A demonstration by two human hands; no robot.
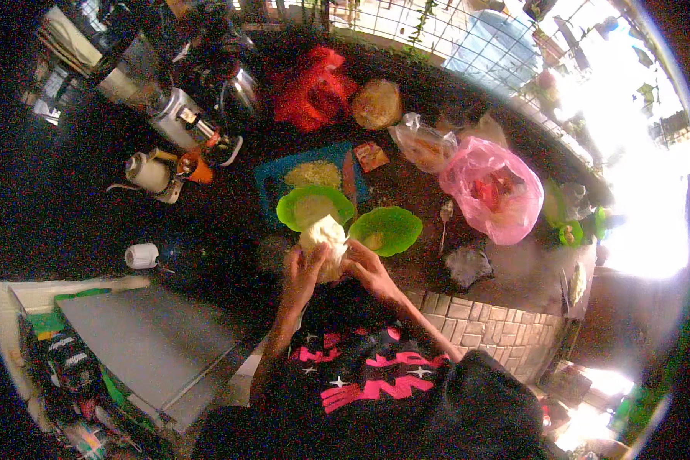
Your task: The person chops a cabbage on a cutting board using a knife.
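Both hands grip a pale cream-coloured lump point(323, 236), held in front of my body; its kind is hard to make out. My left hand point(307, 267) is closed round its left side, and the fingers of my right hand point(366, 268) press against its right side. Just beyond it, a green bowl point(287, 208) with pale contents stands at the near edge of a blue chopping board point(269, 180). Pale chopped bits point(314, 175) lie heaped on that board, with a knife point(349, 175) along its right side. To the right, a second green bowl point(397, 230) holds a small pale piece.
Across the dark table sit a red plastic bag point(314, 90), a round brown object point(376, 104) and a pink plastic bag point(468, 184). A spoon point(445, 218) lies near a crumpled clear bag point(468, 265). A blender point(172, 115) stands far left, and a white cup point(141, 256) nearer.
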